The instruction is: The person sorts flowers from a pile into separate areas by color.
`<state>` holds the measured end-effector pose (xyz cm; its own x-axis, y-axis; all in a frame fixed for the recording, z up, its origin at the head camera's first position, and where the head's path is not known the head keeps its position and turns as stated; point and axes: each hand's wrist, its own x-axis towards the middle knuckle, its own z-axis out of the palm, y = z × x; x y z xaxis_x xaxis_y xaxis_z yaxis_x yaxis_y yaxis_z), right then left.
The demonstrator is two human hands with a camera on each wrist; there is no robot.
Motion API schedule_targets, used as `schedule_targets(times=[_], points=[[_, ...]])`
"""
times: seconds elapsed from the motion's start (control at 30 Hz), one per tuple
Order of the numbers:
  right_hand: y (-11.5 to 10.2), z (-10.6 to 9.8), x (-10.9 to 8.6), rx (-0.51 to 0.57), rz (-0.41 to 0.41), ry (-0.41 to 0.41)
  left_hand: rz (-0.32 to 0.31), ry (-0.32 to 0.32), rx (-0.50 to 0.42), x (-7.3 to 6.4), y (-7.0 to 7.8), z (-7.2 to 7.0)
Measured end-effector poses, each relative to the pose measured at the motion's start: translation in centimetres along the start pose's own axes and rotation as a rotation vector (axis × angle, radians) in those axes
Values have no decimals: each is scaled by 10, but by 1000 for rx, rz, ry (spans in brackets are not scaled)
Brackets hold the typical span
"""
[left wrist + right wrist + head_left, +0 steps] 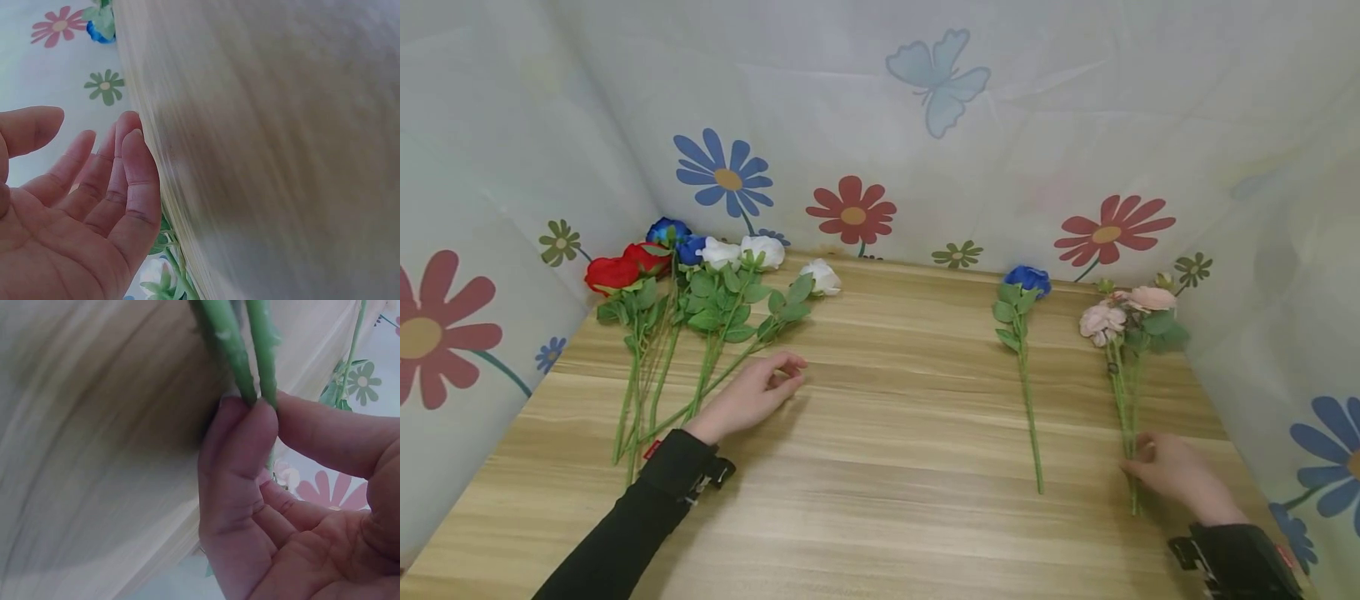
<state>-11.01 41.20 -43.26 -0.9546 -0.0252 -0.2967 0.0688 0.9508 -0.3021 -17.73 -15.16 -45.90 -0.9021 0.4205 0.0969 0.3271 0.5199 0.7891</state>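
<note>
At the right end of the table, my right hand (1180, 473) pinches the lower stems of the pale pink flowers (1102, 323) between thumb and fingers. The right wrist view shows two green stems (262, 353) side by side at the fingertips. The pink blooms and their leaves lie toward the back right corner. My left hand (751, 398) holds nothing; its fingers (140, 187) are loosely bent above the wood. It is just right of the stems of the white roses (822, 277), overlapping none of the blooms.
A single blue rose (1028, 282) with a long stem lies left of the pink flowers. Red roses (612, 273) and blue roses (667, 231) lie beside the white ones at the back left. A printed curtain (1037, 167) closes off the back and sides of the wooden table (895, 483).
</note>
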Motion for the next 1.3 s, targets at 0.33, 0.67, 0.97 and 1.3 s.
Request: schedule_targets(times=[0.33, 0.67, 0.97, 1.3], points=[[-5, 0, 7, 75, -34, -5, -8, -5, 17, -1, 1, -1], [-6, -1, 6, 62, -6, 3, -18, -16, 18, 0, 1, -2], [-4, 0, 8, 89, 33, -19, -22, -12, 18, -1, 0, -3], [1, -1, 7, 88, 66, -24, -32, 19, 34, -4, -3, -8]])
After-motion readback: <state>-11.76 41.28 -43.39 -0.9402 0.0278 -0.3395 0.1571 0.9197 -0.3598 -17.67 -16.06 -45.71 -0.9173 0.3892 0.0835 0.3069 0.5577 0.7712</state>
